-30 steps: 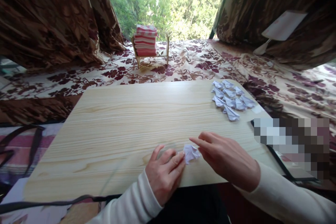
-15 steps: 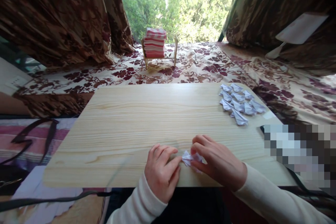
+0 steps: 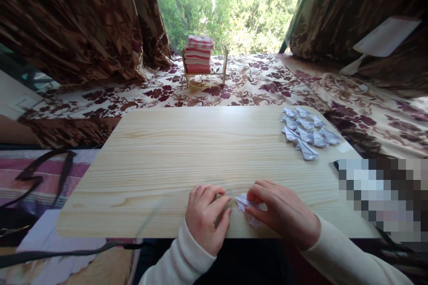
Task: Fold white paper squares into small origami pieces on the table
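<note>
A small piece of folded white paper (image 3: 241, 202) lies at the near edge of the wooden tabletop (image 3: 167, 160). My right hand (image 3: 284, 211) pinches it between thumb and forefinger, which cover its middle; a pointed end shows on the left and another part below the thumb. Just left of the paper, my left hand (image 3: 205, 218) rests on the wood with curved fingers, thumb and forefinger apart and nothing between them. Several similar folded white paper pieces (image 3: 306, 136) are grouped at the tabletop's far right corner.
Behind the table, a small wooden rack (image 3: 224, 64) holds a stack of pink-and-white folded cloths (image 3: 198, 55) on a floral cover. A white lamp (image 3: 386, 38) stands at the far right. White paper sheets (image 3: 43, 240) and a dark strap (image 3: 63, 169) lie at the left.
My right hand has shifted slightly right and toward me with the folded paper, which is turned a little. My left fingers no longer touch the paper, and a gap now separates them.
</note>
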The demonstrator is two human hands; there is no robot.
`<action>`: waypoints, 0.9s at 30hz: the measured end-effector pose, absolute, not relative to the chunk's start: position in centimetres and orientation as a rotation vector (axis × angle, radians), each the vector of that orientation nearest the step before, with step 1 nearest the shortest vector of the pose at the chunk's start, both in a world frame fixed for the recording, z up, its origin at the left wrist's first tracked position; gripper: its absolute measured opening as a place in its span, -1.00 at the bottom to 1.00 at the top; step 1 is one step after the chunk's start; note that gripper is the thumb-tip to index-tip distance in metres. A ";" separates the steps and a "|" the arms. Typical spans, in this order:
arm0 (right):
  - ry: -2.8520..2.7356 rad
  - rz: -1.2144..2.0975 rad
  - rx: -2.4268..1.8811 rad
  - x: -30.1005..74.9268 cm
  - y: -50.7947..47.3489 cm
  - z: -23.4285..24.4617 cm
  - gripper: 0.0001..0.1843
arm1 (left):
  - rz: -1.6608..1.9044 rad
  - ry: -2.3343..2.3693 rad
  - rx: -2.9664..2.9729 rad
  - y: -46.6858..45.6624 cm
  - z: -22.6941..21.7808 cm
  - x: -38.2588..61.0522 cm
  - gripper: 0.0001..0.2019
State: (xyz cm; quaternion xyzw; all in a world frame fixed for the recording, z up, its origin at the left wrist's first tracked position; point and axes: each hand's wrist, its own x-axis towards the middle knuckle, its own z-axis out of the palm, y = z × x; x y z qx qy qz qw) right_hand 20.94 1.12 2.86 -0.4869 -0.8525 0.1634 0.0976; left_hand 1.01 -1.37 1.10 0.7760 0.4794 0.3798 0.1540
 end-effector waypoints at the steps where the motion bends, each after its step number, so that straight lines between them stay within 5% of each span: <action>1: -2.525 0.482 -1.458 20.9 1.1 2.9 -0.87 | 1.082 1.374 2.233 -1.3 1.1 1.1 -0.82; 20: -2.105 0.753 -1.180 19.1 -0.3 6.0 -0.80 | 1.147 1.184 1.397 -1.5 4.4 2.0 -0.94; 27: -2.000 0.803 -1.158 19.3 -0.9 6.8 -0.94 | 1.141 1.161 1.420 -1.8 5.5 1.7 -0.91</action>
